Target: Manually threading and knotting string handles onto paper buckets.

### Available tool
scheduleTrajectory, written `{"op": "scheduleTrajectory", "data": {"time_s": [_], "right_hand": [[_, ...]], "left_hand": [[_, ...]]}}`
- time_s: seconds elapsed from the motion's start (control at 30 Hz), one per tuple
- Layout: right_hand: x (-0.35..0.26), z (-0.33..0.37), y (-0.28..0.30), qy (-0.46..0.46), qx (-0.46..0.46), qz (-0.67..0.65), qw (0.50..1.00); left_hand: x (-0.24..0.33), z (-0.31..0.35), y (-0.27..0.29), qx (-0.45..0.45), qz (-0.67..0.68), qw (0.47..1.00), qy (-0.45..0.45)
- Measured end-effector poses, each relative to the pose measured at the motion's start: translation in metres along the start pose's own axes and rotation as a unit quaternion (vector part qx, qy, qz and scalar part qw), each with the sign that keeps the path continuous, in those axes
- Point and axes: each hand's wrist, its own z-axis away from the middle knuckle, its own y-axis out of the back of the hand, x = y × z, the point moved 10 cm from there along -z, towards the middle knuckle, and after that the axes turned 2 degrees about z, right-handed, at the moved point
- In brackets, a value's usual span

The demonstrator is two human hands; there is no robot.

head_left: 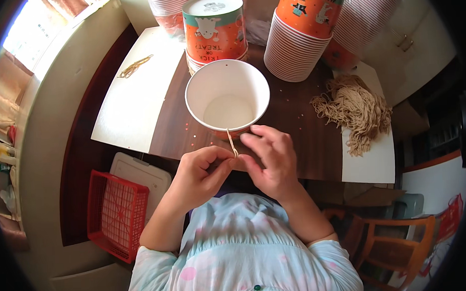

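A pale floral blouse (242,249) fills the foreground. Left hand (195,178) and right hand (270,159) pinch a thin, limp string (232,144) beside a light paper cup (227,99) on the surface (294,122); best gripped near its end.

Daylight pours in from a window (27,24) at the upper left, blown out to near white, and it leaves the white sheet (137,92) and the inside of the open cup (227,96) bright, with a soft shadow on the cup's near wall. The dark table (294,117) and the lower right corner sit dimmer, and the hands cast only faint shadows. Fisheye distortion bends straight edges toward a black circular rim, where detail softens; the centre is sharp.
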Motion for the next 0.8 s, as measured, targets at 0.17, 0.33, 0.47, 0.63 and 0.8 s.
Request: {"op": "scheduleTrajectory", "data": {"time_s": [0.17, 0.33, 0.47, 0.63, 0.8], "right_hand": [[-0.008, -0.007, -0.016, 0.105, 0.008, -0.112, 0.988], [0.003, -0.013, -0.021, 0.043, -0.001, -0.018, 0.999], [0.003, -0.020, -0.016, 0.030, -0.016, -0.038, 0.999], [0.017, -0.029, 0.000, 0.082, -0.093, -0.093, 0.988], [0.054, -0.026, 0.027, 0.044, -0.188, -0.160, 0.968]], "left_hand": [[0.029, 0.002, -0.002, 0.005, -0.097, 0.993, -0.066], [0.041, 0.016, -0.016, -0.087, -0.019, 0.994, -0.070], [0.048, 0.023, -0.014, -0.112, 0.022, 0.993, -0.028], [0.040, 0.021, -0.009, -0.161, 0.028, 0.987, 0.002], [0.002, 0.020, 0.047, -0.227, -0.082, 0.962, 0.127]]}}
